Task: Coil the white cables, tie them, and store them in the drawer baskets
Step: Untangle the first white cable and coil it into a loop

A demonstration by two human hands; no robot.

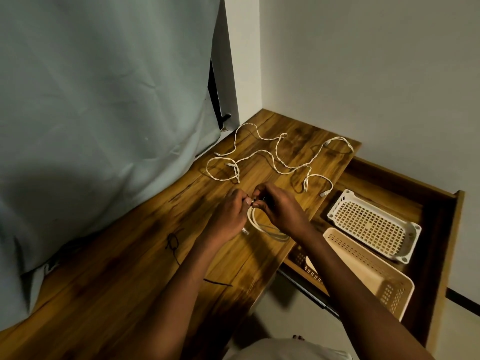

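A thin, limp white cable coil (255,222) is pinched at its top by the left hand (230,216) and right hand (281,210) over the brown wooden tabletop (130,255), apparently with a dark tie. Being light and springy, it should be held where the loops cross.

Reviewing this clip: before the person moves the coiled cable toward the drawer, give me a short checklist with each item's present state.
1. Coil gathered: ok. The coiled cable lies in loops on the desk.
2. Both hands on the coil's top: ok. Left hand and right hand pinch it.
3. Tie fastened: cannot tell; fingers hide it.
4. Drawer open: ok.
5. Baskets reachable: ok. White basket and beige basket sit in the drawer.
6. Other cables done: not ok. Loose cables remain uncoiled.
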